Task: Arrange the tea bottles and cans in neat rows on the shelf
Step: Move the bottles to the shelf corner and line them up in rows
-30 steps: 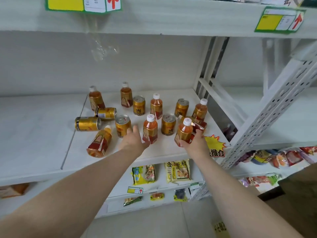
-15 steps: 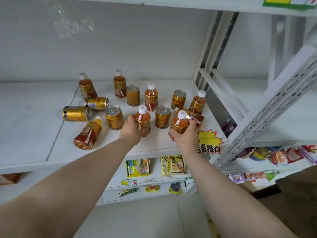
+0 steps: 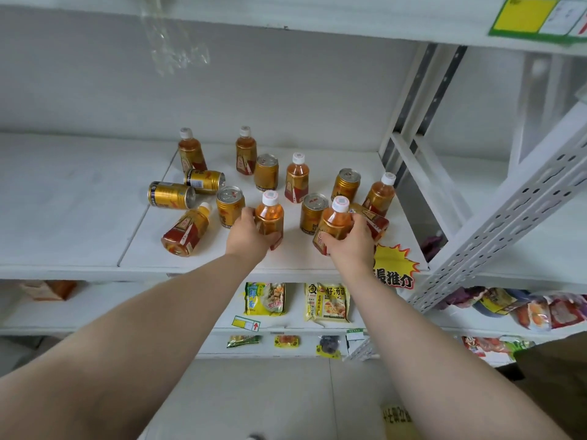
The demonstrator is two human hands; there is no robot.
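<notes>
Several amber tea bottles with white caps and gold cans stand scattered on the white shelf (image 3: 79, 223). My left hand (image 3: 249, 236) grips an upright bottle (image 3: 270, 214) near the shelf's front. My right hand (image 3: 352, 246) grips another upright bottle (image 3: 335, 222) to its right. A bottle (image 3: 185, 231) lies on its side at front left. Two cans (image 3: 170, 194) (image 3: 205, 181) lie on their sides behind it. Another bottle (image 3: 373, 219) lies behind my right hand, partly hidden. Upright cans (image 3: 230, 209) (image 3: 313, 212) stand beside my hands.
White perforated uprights (image 3: 508, 217) slant along the shelf's right side. A yellow starburst tag (image 3: 395, 265) hangs on the front edge. Snack packets (image 3: 265, 298) (image 3: 327, 301) lie on the shelf below. A price label (image 3: 536, 15) sits on the shelf above.
My left hand has moved from beside the front bottle to gripping it. My right hand keeps its grip on the other bottle. The camera view has shifted.
</notes>
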